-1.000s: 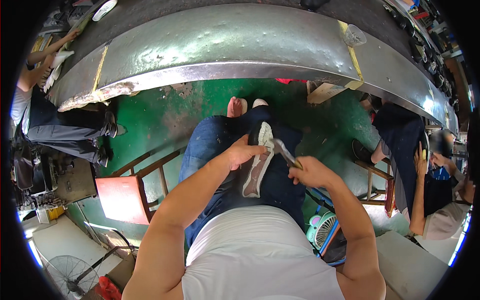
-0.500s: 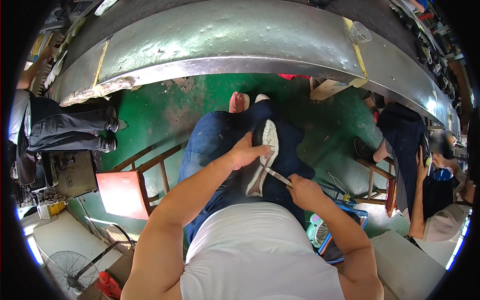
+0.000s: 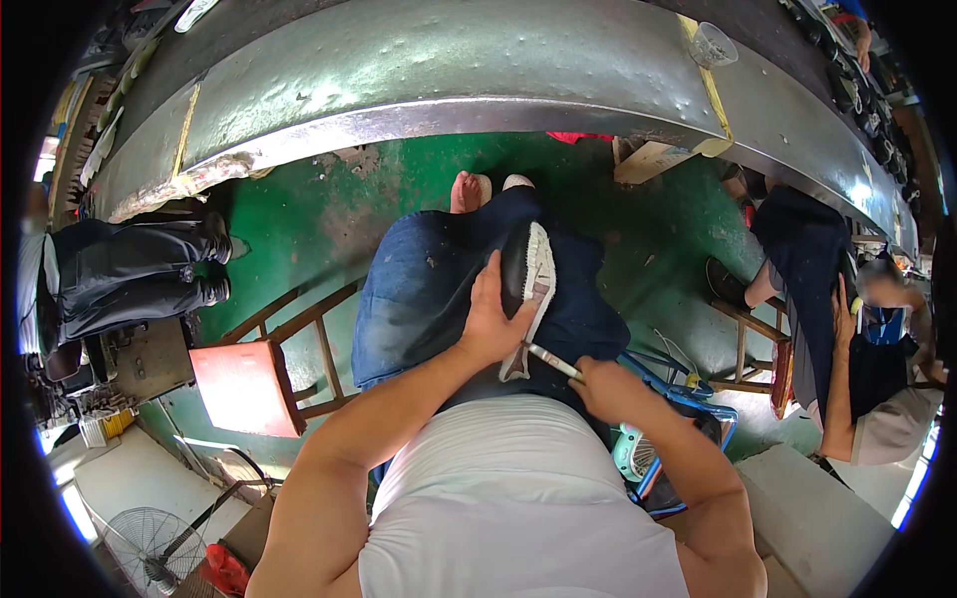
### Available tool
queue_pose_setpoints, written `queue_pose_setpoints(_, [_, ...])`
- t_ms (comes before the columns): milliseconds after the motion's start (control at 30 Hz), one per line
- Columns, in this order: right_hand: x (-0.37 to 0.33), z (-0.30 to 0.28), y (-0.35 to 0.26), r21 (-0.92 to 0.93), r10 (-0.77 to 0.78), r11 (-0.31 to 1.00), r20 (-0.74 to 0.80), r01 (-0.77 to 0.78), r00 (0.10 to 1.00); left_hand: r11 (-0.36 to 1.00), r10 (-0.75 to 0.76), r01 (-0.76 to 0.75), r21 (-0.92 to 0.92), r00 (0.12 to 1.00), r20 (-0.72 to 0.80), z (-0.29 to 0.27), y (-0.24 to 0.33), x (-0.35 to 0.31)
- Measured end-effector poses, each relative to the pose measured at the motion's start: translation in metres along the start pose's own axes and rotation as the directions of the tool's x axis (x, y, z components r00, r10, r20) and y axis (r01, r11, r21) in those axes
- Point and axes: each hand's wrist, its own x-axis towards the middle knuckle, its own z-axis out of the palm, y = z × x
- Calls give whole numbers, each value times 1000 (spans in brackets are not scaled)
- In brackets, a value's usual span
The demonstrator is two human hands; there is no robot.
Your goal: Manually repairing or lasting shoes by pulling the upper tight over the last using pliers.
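Note:
A shoe (image 3: 539, 267) with a dark upper and a white and grey sole lies over my lap, its sole turned up and to the right. My left hand (image 3: 493, 321) grips it from the left, the fingers stretched along the dark upper and the thumb at the sole's edge. In my right hand (image 3: 610, 389) is a slim tool with a pale handle (image 3: 554, 361). The tool's far end meets the sole near its narrow lower part; its tip is too small to make out, so I cannot tell its kind.
A long metal-covered bench (image 3: 449, 70) curves across ahead, carrying a clear plastic cup (image 3: 713, 45). To the left are a wooden stool (image 3: 249, 389) and a standing fan (image 3: 155, 548). A small green fan (image 3: 631, 453) stands at my right. People sit or stand on both sides.
My left hand has shifted its hold: the thumb lay across the sole before, and now the fingers point up along the upper. The shoe has turned slightly, showing more of its dark side.

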Motion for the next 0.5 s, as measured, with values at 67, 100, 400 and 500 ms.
queue_pose_setpoints(67, [20, -9, 21, 182, -33, 983, 248, -13, 968, 955, 132, -133, 265, 991, 23, 0, 3, -7])
queue_pose_setpoints(100, [28, -5, 33, 233, -59, 972, 299, -12, 953, 977, 33, -63, 204, 989, 145, -9, 3, -9])
queue_pose_setpoints(400, [26, -60, 8, 553, -34, 805, 405, -215, 914, 990, -142, 139, 36, 913, 383, -36, -14, -28])
queue_pose_setpoints(500, [40, -34, -7, 411, -1, 912, 12, -4, 1000, 985, -165, 128, 118, 903, 397, -38, -6, -25])
